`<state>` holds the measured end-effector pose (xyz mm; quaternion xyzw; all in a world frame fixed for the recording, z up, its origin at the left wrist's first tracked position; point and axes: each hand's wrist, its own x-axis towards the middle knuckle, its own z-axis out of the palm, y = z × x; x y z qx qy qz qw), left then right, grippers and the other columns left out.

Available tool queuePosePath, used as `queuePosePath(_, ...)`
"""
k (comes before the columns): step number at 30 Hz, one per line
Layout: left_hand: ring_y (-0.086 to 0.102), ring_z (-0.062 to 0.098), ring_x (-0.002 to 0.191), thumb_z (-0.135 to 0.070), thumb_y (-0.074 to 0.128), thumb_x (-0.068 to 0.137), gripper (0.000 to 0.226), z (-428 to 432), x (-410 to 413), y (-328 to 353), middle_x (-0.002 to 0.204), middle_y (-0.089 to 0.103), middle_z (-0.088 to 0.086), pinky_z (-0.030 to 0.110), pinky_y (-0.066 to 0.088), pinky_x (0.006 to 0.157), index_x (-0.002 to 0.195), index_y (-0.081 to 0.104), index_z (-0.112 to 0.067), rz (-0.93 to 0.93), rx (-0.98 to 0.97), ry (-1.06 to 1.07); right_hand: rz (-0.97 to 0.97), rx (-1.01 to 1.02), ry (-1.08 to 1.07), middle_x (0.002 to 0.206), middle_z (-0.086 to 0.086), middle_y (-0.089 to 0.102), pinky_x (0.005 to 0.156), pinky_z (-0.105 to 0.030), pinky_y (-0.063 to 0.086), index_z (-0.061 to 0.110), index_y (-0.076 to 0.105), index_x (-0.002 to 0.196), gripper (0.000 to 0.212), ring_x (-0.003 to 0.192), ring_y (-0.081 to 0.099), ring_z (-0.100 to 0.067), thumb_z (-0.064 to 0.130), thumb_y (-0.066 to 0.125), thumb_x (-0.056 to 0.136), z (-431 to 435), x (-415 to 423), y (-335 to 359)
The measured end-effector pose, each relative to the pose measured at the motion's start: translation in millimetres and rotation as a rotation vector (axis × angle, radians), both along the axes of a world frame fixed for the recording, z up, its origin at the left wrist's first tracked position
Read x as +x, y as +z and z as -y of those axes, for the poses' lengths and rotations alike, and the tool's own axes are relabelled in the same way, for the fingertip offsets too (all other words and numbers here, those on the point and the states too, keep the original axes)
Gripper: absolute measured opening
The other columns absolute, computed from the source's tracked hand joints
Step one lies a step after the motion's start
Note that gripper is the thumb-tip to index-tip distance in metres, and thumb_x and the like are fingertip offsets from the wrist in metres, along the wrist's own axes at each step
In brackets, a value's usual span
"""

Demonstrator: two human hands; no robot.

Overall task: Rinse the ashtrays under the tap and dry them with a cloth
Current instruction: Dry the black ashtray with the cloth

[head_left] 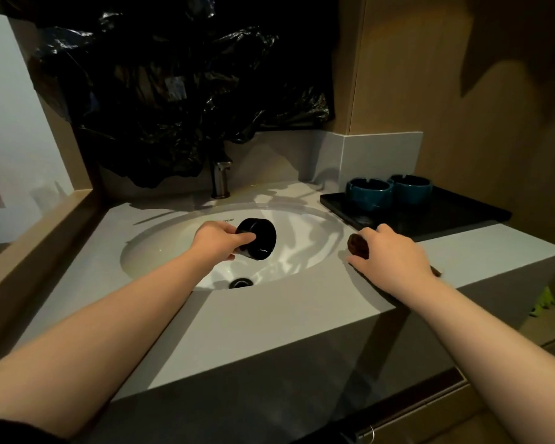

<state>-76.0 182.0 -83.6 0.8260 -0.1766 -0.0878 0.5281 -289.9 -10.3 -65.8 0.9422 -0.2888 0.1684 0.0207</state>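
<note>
The left hand [217,240] holds the black ashtray [260,240] over the basin [161,241], its grip wrapped round the side wall with fingers curled over the rim, so the dish is tipped on edge with its base facing right. The tap [221,177] stands behind it at the back of the basin, and no water can be seen running, so this looks like the turn from rinsing to drying. Leaving the ashtray tilted above the drain [241,282] would let the last drops fall into the basin rather than onto the surface [302,315]. Just right of the basin, the right hand [394,251] lies over the brown cloth [358,245] on the surface, fingers draped on top and thumb spread beside it; whether that grip has pinched the fabric cannot be told. A full handful should wipe better than a corner. Further right, the front teal ashtray [369,191] and rear teal ashtray [409,186] sit touching on a black tray [455,219].
</note>
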Motion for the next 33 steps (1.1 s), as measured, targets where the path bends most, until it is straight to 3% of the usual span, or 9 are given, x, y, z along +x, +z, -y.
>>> queuePosePath(4, 0.069, 0.022, 0.081, -0.028, 0.08, 0.075, 0.033, 0, -1, 0, 0.086, 0.071, 0.01, 0.031, 0.059, 0.073, 0.094, 0.068, -0.003, -0.011, -0.019, -0.016, 0.148, 0.008, 0.097, 0.098, 0.001, 0.062, 0.066, -0.032, 0.053, 0.022, 0.059, 0.116, 0.034, 0.082, 0.06, -0.018, 0.044, 0.057, 0.089, -8, 5, -2)
queuePosePath(8, 0.068, 0.018, 0.073, -0.03, 0.079, 0.077, 0.033, -1, 3, 1, 0.092, 0.07, 0.01, 0.028, 0.059, 0.068, 0.096, 0.069, -0.005, -0.072, -0.081, -0.005, 0.393, 0.523, 0.189, 0.094, 0.003, 0.067, 0.073, -0.032, 0.056, 0.021, 0.064, 0.112, 0.032, 0.082, 0.063, -0.015, 0.037, 0.066, 0.085, -15, 26, 18)
queuePosePath(14, 0.068, 0.02, 0.061, -0.036, 0.076, 0.079, 0.04, -10, 14, 7, 0.092, 0.07, 0.015, 0.023, 0.058, 0.053, 0.105, 0.064, -0.008, -0.297, -0.225, 0.124, 0.53, 1.307, 0.209, 0.077, -0.013, 0.062, 0.057, -0.033, 0.05, 0.004, 0.067, 0.101, 0.038, 0.061, 0.057, -0.023, 0.034, 0.074, 0.079, -20, 75, 41)
queuePosePath(16, 0.071, 0.022, 0.068, -0.038, 0.075, 0.08, 0.044, -13, 21, 8, 0.1, 0.069, 0.015, 0.023, 0.057, 0.049, 0.11, 0.062, -0.008, -0.345, -0.254, 0.148, 0.519, 1.313, 0.27, 0.077, -0.012, 0.062, 0.058, -0.034, 0.05, 0.006, 0.067, 0.103, 0.037, 0.061, 0.056, -0.022, 0.032, 0.075, 0.078, -19, 91, 40)
queuePosePath(19, 0.072, 0.028, 0.078, -0.039, 0.072, 0.082, 0.047, -17, 34, 6, 0.111, 0.066, 0.017, 0.028, 0.059, 0.058, 0.116, 0.057, -0.008, -0.4, -0.309, 0.157, 0.345, 1.09, 0.426, 0.089, -0.004, 0.069, 0.063, -0.032, 0.055, 0.024, 0.066, 0.103, 0.028, 0.068, 0.066, -0.018, 0.03, 0.076, 0.078, -21, 115, 41)
queuePosePath(22, 0.07, 0.031, 0.088, -0.037, 0.068, 0.085, 0.045, -17, 44, 1, 0.117, 0.063, 0.018, 0.033, 0.059, 0.067, 0.116, 0.056, -0.007, -0.42, -0.405, 0.131, -0.014, 0.793, 0.571, 0.093, 0.003, 0.067, 0.059, -0.021, 0.056, 0.04, 0.053, 0.125, 0.054, 0.069, 0.069, -0.011, 0.031, 0.075, 0.076, -28, 137, 42)
queuePosePath(24, 0.07, 0.029, 0.092, -0.037, 0.064, 0.089, 0.041, -15, 44, -1, 0.112, 0.066, 0.017, 0.029, 0.057, 0.062, 0.115, 0.056, -0.006, -0.432, -0.414, 0.094, -0.193, 0.642, 0.633, 0.086, 0.002, 0.069, 0.058, -0.024, 0.057, 0.042, 0.044, 0.132, 0.065, 0.066, 0.068, -0.012, 0.028, 0.073, 0.075, -35, 151, 37)
queuePosePath(29, 0.073, 0.027, 0.082, -0.04, 0.063, 0.089, 0.046, -11, 43, -2, 0.104, 0.071, 0.017, 0.026, 0.056, 0.059, 0.117, 0.059, -0.004, -0.467, -0.374, 0.034, -0.174, 0.755, 0.681, 0.075, -0.009, 0.071, 0.053, -0.032, 0.053, 0.025, 0.064, 0.091, 0.021, 0.053, 0.063, -0.02, 0.016, 0.068, 0.073, -36, 168, 16)
queuePosePath(33, 0.069, 0.01, 0.095, -0.046, 0.057, 0.09, 0.05, -9, 37, 0, 0.124, 0.06, -0.003, 0.028, 0.056, 0.079, 0.136, 0.047, -0.027, -0.186, -0.196, -0.126, -0.162, 0.997, 0.643, 0.069, -0.011, 0.067, 0.053, -0.032, 0.049, 0.017, 0.063, 0.094, 0.019, 0.055, 0.057, -0.022, 0.015, 0.068, 0.076, -17, 166, 18)
